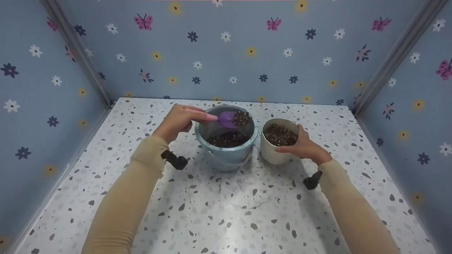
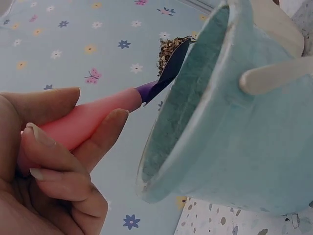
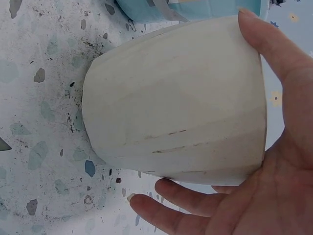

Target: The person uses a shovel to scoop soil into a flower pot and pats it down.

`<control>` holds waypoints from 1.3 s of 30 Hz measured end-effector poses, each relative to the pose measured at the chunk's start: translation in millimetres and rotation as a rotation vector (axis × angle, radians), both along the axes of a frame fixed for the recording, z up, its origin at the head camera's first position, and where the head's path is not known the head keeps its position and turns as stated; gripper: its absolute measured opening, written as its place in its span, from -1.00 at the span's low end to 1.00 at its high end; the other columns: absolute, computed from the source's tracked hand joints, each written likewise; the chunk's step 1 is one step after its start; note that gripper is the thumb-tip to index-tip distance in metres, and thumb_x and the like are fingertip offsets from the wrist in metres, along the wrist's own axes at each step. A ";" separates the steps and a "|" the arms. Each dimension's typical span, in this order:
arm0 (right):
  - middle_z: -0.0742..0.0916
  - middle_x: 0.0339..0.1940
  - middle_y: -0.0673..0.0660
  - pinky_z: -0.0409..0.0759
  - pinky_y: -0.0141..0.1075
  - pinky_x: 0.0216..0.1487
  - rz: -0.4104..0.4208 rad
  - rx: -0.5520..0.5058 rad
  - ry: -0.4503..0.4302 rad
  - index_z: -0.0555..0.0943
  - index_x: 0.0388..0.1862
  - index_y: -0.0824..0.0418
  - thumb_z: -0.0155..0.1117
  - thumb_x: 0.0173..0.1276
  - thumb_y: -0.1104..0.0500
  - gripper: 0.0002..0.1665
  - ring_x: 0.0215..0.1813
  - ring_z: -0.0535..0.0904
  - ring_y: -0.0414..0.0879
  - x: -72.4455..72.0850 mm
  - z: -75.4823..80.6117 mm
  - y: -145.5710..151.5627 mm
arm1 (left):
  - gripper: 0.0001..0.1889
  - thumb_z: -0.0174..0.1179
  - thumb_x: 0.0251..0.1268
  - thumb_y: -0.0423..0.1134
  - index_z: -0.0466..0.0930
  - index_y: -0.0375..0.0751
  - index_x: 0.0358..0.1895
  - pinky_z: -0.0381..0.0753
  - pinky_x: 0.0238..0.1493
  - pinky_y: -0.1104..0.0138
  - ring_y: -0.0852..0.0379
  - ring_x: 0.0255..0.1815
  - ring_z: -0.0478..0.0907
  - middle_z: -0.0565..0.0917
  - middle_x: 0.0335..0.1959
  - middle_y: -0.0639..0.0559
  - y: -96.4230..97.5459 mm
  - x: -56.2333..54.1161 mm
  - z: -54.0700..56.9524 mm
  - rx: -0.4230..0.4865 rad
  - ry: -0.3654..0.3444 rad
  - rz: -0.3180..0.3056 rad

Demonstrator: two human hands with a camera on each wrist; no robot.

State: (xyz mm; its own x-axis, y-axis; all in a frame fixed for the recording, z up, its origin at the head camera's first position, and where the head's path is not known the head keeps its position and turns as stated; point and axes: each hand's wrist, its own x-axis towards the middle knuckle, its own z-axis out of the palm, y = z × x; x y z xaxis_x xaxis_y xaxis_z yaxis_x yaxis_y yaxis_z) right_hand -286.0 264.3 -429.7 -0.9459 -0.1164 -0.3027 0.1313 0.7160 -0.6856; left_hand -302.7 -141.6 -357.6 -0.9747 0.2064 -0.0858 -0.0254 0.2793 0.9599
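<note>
My left hand [image 1: 178,121] grips the pink handle of a small garden trowel [image 1: 227,119], thumb and fingers around it. Dark, flecked potting soil [image 1: 242,119] lies heaped on its purple blade, above the opening of a light blue bucket [image 1: 226,160]. More soil [image 1: 227,139] is visible inside that bucket. To its right stands a white faceted pot [image 1: 273,155], upright and holding soil [image 1: 280,134] close to the rim. My right hand [image 1: 305,145] holds this pot by its right side, thumb and fingers spread around the wall [image 3: 176,103].
Both containers stand on a white speckled tabletop [image 1: 219,211]. Bits of spilled soil [image 3: 73,98] lie beside the pot. The bucket's pale handle [image 2: 279,76] hangs down its front. Blue flowered panels [image 1: 226,46] enclose the back and sides.
</note>
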 end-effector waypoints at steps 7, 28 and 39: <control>-0.26 0.58 0.40 0.05 0.20 0.42 -0.007 0.014 -0.005 -0.60 0.54 0.17 0.48 -0.09 -0.48 0.76 0.55 -0.15 0.36 -0.9 -0.6 -1.5 | -0.74 0.46 0.10 -0.04 0.82 -0.02 -0.15 0.18 -0.65 0.40 0.25 -0.73 0.14 0.77 -0.21 -0.05 14.2 -2.9 3.6 0.058 -0.009 -0.040; -0.26 0.60 0.33 0.00 0.19 0.44 -0.019 0.001 -0.006 -0.56 0.56 0.14 0.50 -0.11 -0.47 0.75 0.57 -0.20 0.29 -7.6 4.9 -4.9 | -0.74 0.56 -0.03 -0.11 0.82 -0.11 -0.26 0.27 -0.71 0.44 0.27 -0.74 0.36 0.78 -0.31 -0.08 100.3 -20.4 -6.3 0.139 -0.028 -0.066; -0.25 0.60 0.33 -0.05 0.23 0.43 -0.066 0.042 -0.054 -0.58 0.56 0.11 0.48 -0.18 -0.53 0.80 0.57 -0.22 0.31 -3.5 2.9 -1.0 | -0.81 0.55 -0.02 -0.14 0.77 -0.17 -0.48 0.45 -0.41 0.32 0.22 -0.53 0.45 0.75 -0.33 -0.18 137.1 -23.8 -12.4 0.009 0.074 -0.044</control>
